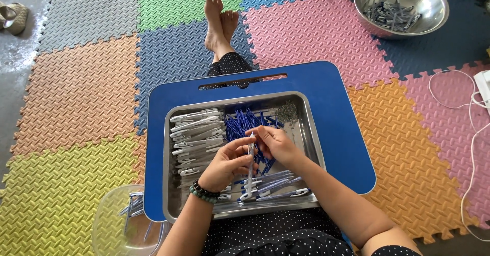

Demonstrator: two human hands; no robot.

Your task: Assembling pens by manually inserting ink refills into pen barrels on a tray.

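Colourful interlocking foam floor mats (87, 87) cover the whole floor where we're sitting, legs stretched out, with a blue plastic lap table (337, 108) across our knees. On it sits a shallow rectangular steel tray (310, 128).

Both our hands are over the middle of the tray, working on one white-and-clear plastic pen barrel (250, 170) that stands nearly upright between them. Our left hand (227, 165), the one with the dark green bead bracelet (203, 192) on the wrist, has its fingers closed around the barrel lower down. Our right hand (275, 143) is pinched on the barrel's top end with fingertips together; what exactly sits in that pinch is too small to tell.

Inside the tray, a stack of white pen barrels (198, 136) lies along the left side, a loose heap of thin blue ink refills (244, 124) sits in the middle just behind our hands, and a small grey pile of tiny metal bits (287, 111) is in the far right corner. A few assembled pens (278, 187) lie at the near edge, just below our hands.

Off the table, a clear plastic bowl (115, 225) with a few pens sits by our left hip, and a round steel bowl (400, 6) of pen parts is well away at the far right.
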